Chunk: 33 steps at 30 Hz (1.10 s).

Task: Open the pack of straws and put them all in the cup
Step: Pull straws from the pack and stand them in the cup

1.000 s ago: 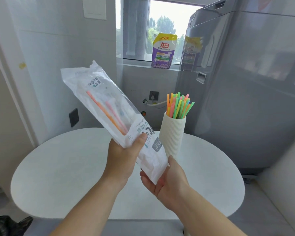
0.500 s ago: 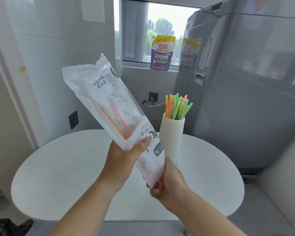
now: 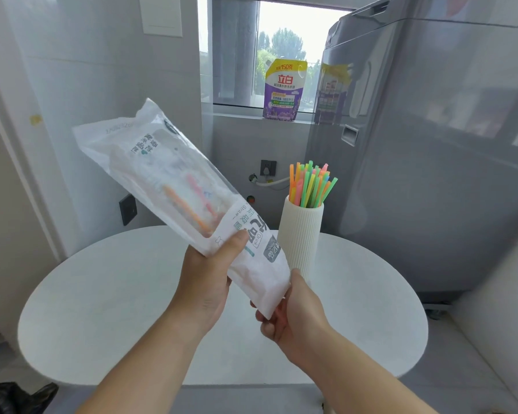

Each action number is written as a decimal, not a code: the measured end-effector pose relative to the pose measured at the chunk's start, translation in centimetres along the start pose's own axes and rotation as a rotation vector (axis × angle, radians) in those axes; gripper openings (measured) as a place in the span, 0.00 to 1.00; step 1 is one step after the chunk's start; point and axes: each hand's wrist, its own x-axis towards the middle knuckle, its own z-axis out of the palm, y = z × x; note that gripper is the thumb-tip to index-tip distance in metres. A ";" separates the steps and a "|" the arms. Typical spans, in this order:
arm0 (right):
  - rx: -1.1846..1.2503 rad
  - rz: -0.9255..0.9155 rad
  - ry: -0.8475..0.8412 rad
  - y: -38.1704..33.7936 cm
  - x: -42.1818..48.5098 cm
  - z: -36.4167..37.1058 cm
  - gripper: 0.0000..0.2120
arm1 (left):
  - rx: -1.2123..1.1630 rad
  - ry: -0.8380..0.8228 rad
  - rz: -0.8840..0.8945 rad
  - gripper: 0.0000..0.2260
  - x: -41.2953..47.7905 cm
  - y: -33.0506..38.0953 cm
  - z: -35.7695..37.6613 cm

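I hold a white and clear plastic straw pack [image 3: 174, 186] slanted in the air above the table, its top end up to the left. An orange straw [image 3: 186, 209] and a pink straw [image 3: 199, 194] show through its clear part. My left hand [image 3: 208, 277] grips the pack at its middle, thumb on the printed label. My right hand [image 3: 287, 316] pinches the pack's lower end. Just behind the hands stands a ribbed white cup [image 3: 301, 237] holding several coloured straws [image 3: 310, 186] that stick out of its top.
The cup stands on a round white table [image 3: 102, 309]. A grey washing machine [image 3: 431, 159] rises at the right. A purple and yellow detergent pouch [image 3: 284, 91] sits on the window sill. Something black [image 3: 15, 397] lies on the floor at the bottom left.
My right hand has closed from an open palm under the pack into a pinch on its lower end. The pack has tilted a little more upright and the straws inside slid lower.
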 end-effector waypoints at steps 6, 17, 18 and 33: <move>-0.139 -0.045 -0.047 -0.9 -0.8 -0.5 0.15 | 0.000 0.018 0.024 0.15 0.2 0.5 -0.6; -0.211 -0.105 -0.257 -2.8 -1.4 -2.3 0.15 | -0.030 0.005 0.007 0.19 0.4 1.2 -1.2; -0.207 -0.100 -0.263 -2.8 -1.4 -2.3 0.14 | -0.038 0.001 -0.005 0.20 0.4 1.1 -1.1; 0.052 -0.006 -0.120 -0.1 -0.9 -0.4 0.25 | -0.079 -0.012 -0.047 0.22 0.7 0.1 -1.0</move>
